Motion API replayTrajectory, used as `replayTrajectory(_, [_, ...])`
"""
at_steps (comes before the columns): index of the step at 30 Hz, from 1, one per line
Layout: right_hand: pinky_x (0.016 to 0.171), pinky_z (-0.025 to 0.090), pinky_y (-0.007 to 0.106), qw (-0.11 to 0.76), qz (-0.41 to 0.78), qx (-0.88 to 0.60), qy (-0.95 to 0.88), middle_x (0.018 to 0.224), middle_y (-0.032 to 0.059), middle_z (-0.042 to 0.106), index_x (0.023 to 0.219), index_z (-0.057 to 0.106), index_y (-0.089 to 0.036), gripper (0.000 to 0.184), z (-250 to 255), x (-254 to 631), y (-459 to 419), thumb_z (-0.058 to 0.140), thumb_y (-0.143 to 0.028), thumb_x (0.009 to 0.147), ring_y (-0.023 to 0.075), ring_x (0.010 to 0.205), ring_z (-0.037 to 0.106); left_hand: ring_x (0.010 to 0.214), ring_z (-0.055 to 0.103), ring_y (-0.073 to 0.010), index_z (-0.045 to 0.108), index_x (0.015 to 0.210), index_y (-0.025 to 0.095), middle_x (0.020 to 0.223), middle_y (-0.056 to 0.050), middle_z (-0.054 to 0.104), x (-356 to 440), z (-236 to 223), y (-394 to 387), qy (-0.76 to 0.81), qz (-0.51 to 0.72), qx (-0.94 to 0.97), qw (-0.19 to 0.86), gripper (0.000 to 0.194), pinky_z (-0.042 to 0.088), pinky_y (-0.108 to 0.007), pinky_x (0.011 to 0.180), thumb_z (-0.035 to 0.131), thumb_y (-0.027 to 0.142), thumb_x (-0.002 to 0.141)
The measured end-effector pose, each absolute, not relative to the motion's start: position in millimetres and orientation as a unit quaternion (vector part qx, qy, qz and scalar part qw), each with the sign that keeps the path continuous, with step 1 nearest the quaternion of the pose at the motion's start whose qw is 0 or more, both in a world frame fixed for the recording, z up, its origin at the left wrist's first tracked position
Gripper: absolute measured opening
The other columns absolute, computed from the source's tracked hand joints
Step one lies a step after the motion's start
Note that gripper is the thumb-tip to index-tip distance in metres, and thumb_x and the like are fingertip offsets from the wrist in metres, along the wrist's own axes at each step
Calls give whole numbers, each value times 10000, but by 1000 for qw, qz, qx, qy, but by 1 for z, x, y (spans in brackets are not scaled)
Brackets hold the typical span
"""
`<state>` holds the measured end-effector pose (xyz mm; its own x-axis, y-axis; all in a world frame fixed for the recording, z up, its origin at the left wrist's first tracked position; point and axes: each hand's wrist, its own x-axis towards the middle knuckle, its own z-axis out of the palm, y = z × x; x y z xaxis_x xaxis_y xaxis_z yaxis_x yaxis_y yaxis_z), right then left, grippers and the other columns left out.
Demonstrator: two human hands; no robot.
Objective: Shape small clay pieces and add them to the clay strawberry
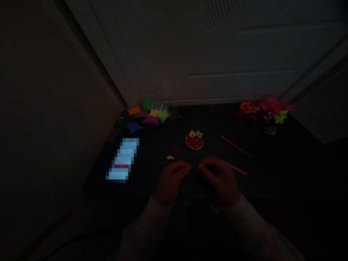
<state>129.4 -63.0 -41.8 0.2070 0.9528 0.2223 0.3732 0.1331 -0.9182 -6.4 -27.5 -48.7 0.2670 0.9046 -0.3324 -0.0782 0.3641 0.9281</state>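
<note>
Both hands hover over the near part of the dark table, fingertips facing each other a small gap apart. My left hand (172,177) is closed, thumb and fingers pinched together; anything between them is too small and dark to name. In the same way my right hand (220,177) is pinched, its hold also unclear. Just beyond them lies a round clay pizza (194,143) with red topping and two small flower-like pieces at its far edge. A yellow clay scrap (170,157) and a tiny red clay bit (176,151) lie left of it.
A lit phone (123,159), its screen blurred, lies at left. Behind it are coloured clay packets (152,114). Two thin pink tools, one a stick (236,146) and one flatter (236,168), lie at right. Colourful clay figures (272,108) stand far right, near a small clay burger (270,130).
</note>
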Motion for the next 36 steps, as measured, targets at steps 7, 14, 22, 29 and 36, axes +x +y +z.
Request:
replayTrajectory(7, [622, 445, 263, 501, 287, -602, -551, 699, -3, 601, 679, 550, -210, 105, -43, 129, -62, 600, -298, 706, 139, 681, 561, 798, 562, -158, 646, 681, 192, 810, -12, 630, -29, -21, -20, 526, 390, 593, 468, 63, 423, -275, 746, 621, 243, 652])
replayTrajectory(14, [719, 457, 298, 493, 292, -608, -550, 794, 17, 650, 880, 612, -224, 182, -37, 130, -62, 453, -276, 807, 150, 776, 593, 877, 544, -196, 656, 782, 187, 863, -48, 635, -46, -28, 32, 526, 290, 781, 172, 129, 418, -373, 804, 547, 233, 732])
replayTrajectory(22, [712, 493, 270, 498, 311, -612, -531, 877, 22, 674, 988, 562, -217, 217, -44, 127, -61, 475, -291, 803, 137, 817, 623, 899, 536, -229, 667, 831, 163, 905, -88, 639, -41, -49, 39, 510, 256, 808, 146, 188, 421, -413, 800, 501, 178, 745])
replayTrajectory(29, [567, 502, 238, 454, 269, -631, -569, 697, 2, 672, 707, 614, -201, 135, -40, 131, -64, 574, -327, 735, 137, 638, 627, 873, 547, -201, 647, 853, 152, 875, -76, 639, -42, -46, 38, 514, 285, 797, 137, 196, 438, -377, 785, 485, 208, 760])
replayTrajectory(36, [759, 468, 354, 338, 182, -617, -687, 821, 39, 659, 820, 651, -223, 153, -47, 151, -69, 517, -285, 779, 182, 797, 597, 929, 518, -195, 618, 884, 162, 941, -75, 595, -40, -37, 18, 537, 354, 755, 129, 191, 411, -386, 839, 486, 235, 768])
